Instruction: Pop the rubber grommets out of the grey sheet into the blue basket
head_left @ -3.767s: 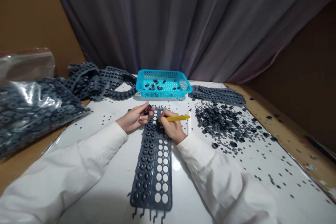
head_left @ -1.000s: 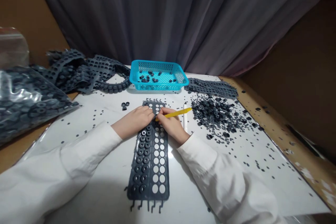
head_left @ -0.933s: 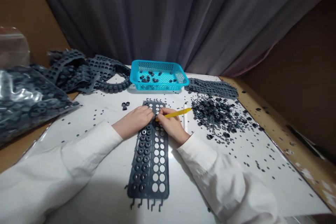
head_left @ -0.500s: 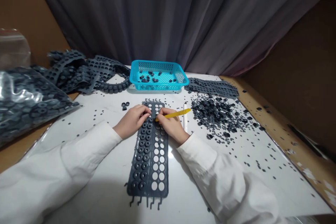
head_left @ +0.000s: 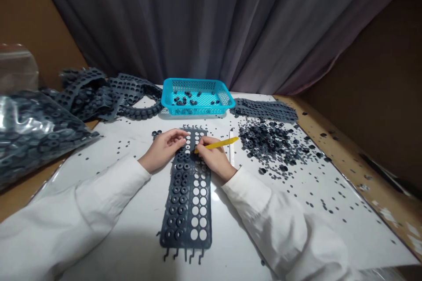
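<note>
Yellow tool (head_left: 222,143) is pinched by the right hand (head_left: 213,158); the left hand (head_left: 162,149) is half-curled, its hold unclear; 2 sheet (head_left: 190,191) columns seem emptied, 2 part-filled.

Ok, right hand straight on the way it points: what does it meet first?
Probably the left hand, ahead of the right hand over the sheet; their relative height is unclear.
</note>
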The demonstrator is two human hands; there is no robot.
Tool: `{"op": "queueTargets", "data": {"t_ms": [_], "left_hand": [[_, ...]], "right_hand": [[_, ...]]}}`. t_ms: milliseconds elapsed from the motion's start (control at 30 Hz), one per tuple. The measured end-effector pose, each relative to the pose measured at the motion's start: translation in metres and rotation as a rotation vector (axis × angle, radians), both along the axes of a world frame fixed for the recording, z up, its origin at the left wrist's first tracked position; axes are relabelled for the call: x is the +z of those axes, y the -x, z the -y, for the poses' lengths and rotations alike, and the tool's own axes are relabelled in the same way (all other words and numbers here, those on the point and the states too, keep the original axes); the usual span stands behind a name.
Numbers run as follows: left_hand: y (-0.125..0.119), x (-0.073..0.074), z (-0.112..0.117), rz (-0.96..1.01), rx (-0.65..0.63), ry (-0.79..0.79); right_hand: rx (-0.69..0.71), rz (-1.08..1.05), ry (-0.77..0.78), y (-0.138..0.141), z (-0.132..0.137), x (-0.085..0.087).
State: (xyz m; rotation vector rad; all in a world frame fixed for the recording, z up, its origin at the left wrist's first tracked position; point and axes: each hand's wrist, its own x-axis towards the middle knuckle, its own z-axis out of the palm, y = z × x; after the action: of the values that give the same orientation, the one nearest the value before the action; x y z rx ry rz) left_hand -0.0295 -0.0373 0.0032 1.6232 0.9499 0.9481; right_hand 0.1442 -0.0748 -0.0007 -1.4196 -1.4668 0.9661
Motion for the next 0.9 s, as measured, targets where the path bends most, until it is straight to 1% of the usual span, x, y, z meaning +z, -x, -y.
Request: {"op": "queueTargets", "data": {"t_ms": [100,267,367,467,600,900], "left_hand": [[-0.003,0.004,0.003,0.132,-0.056,0.128],[-0.003,0.004,0.005,0.306,-0.122,0.436],[-0.002,0.005,0.005,0.358,-0.151,0.528],[-0.002,0.009,0.005,0.381,-0.175,0.575],[-0.002,0.013,0.006,0.382,-0.207,0.586],[-0.002,0.009,0.006,0.353,-0.157,0.584]], "right_hand": [[-0.004,-0.007,-0.006,-0.001,0.0,-0.002],[-0.002,-0.028,-0.022,-0.002,0.001,-0.006],[0.001,-0.034,-0.029,-0.003,0.001,-0.007],[0.001,-0.037,-0.032,-0.003,0.002,-0.008],[0.006,-0.039,-0.034,-0.003,0.002,-0.007],[0.009,-0.044,-0.034,-0.003,0.002,-0.009]]}}
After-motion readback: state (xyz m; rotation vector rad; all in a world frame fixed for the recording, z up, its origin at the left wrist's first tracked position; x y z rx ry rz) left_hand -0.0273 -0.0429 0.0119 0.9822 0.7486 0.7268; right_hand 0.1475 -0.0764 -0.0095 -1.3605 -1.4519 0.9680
